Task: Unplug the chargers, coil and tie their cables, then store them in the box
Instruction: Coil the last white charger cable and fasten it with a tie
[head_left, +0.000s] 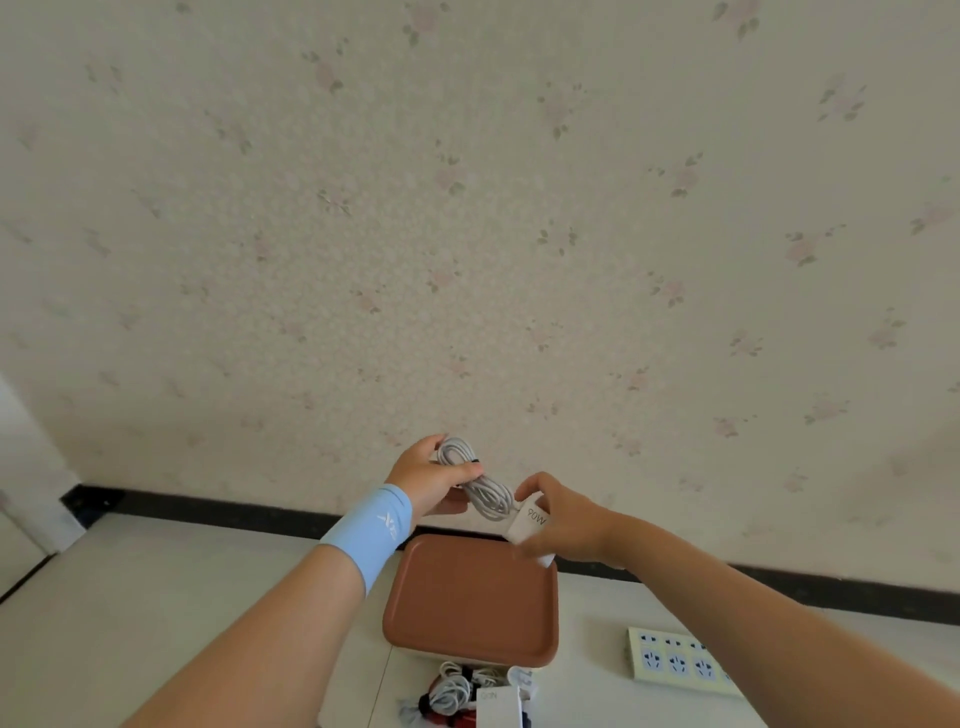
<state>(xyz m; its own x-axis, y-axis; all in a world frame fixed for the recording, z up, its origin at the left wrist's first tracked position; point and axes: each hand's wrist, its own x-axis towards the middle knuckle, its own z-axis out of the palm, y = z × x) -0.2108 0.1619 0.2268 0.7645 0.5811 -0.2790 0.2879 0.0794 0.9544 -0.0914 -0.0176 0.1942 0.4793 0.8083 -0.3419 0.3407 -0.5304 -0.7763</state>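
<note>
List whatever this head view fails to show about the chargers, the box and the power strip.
Head view, box: its brown top hides the inside.
Head view, power strip: the right forearm covers its right end, so plugs there are unknown.
Head view, cable pile: cut off by the bottom edge.
Head view, coiled cable: the left hand covers its middle; a tie cannot be confirmed.
</note>
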